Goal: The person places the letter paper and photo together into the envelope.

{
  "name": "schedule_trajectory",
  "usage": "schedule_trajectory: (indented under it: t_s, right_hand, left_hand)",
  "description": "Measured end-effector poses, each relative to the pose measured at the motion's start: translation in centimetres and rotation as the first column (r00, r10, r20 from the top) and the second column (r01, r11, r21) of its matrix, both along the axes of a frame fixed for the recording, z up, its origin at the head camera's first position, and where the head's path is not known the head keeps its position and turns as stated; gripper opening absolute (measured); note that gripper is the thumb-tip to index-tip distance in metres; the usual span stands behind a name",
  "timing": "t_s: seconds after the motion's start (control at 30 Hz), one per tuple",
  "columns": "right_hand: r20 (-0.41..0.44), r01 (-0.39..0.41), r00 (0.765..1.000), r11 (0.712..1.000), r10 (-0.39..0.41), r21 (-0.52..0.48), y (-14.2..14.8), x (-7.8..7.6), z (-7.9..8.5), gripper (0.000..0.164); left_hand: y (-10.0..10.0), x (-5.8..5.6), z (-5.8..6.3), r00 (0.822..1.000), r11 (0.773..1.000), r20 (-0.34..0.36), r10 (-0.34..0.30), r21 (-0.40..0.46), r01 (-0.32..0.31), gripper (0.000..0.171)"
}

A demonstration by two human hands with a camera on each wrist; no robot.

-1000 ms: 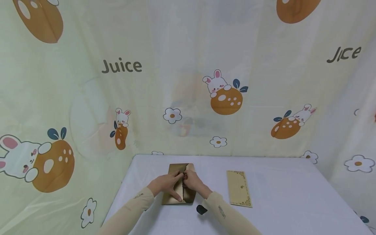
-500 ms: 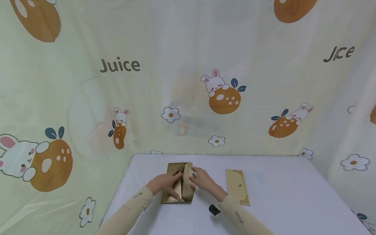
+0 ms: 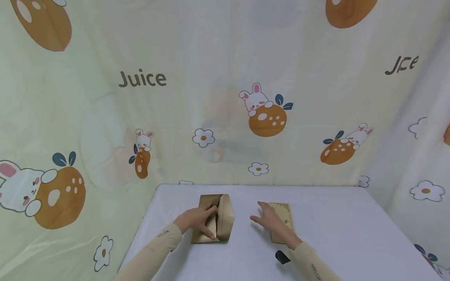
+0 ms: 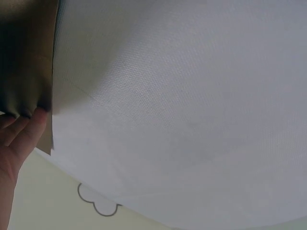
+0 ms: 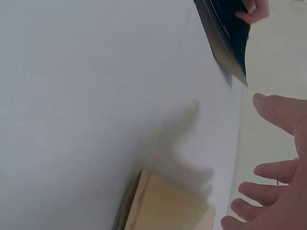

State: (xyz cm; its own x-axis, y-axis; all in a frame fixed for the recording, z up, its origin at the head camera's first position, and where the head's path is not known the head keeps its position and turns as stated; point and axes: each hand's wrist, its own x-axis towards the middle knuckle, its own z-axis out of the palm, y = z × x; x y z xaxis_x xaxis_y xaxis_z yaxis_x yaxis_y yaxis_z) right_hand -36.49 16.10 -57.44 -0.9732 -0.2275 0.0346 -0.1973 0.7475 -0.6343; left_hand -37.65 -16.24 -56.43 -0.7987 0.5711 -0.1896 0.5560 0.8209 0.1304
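Observation:
A gold-brown paper envelope (image 3: 225, 218) lies on the table, its right-hand flap raised and a dark opening along the middle. My left hand (image 3: 198, 219) rests on the envelope with thumb and fingers spread; in the left wrist view its fingertips (image 4: 36, 122) press dents into the shiny paper. To the right lies a pale yellow card (image 3: 284, 214) with a brown ornamental border. My right hand (image 3: 274, 224) hovers over the card's left side, thumb and fingers apart and holding nothing. In the right wrist view the card (image 5: 168, 206) shows a thick, layered edge below the fingers.
A white cloth covers the table (image 3: 334, 226). Behind it and to both sides hangs a curtain (image 3: 218, 117) printed with rabbits, oranges and flowers. A black piece (image 3: 282, 257) sits at the right sleeve's cuff.
My right hand has let go of the envelope's flap and moved right, over the card. The flap stands wider from the opening. The left hand has stayed on the envelope.

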Motion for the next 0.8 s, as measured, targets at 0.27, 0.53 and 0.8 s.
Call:
schedule_trajectory:
  t_s: [0.27,0.53,0.8]
  right_hand:
    - [-0.058,0.13,0.99,0.989,-0.126,0.07,4.6,1.5,-0.6,0.075]
    - [0.029,0.231,0.971,0.964,-0.237,0.135,6.1,2.9,-0.6,0.097]
    - [0.023,0.219,0.975,0.97,-0.223,0.108,6.6,2.4,-1.5,0.102]
  left_hand:
    - [0.1,0.0,0.2,1.0,1.0,0.01,-0.001,0.013,0.001,0.102]
    - [0.0,0.5,1.0,1.0,0.999,0.023,0.009,0.035,-0.01,0.095]
    - [0.0,0.2,0.5,1.0,1.0,0.021,-0.007,0.027,0.006,0.096]
